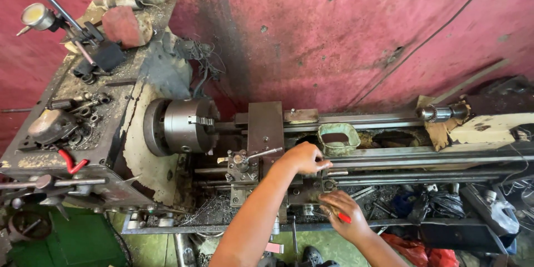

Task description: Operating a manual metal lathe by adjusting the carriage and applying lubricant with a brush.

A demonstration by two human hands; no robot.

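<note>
Right hand [344,217], nearest, pinches a small red object [344,218] over the greasy grey metal lathe's [183,125] apron. Left hand [305,157] closes on a carriage handle; cannot tell how firmly. Carriage adjustment under way, likely needing slow cranking.

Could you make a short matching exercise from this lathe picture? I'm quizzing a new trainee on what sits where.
Things:
1. chuck
2. green tub
3. left hand
4. right hand

Places or states:
A. holds a small red object
B. sits on the lathe bed, empty
C. rests by the tool post
D. on the headstock side, left of the carriage

Pairs: 1-D, 2-B, 3-C, 4-A
</note>
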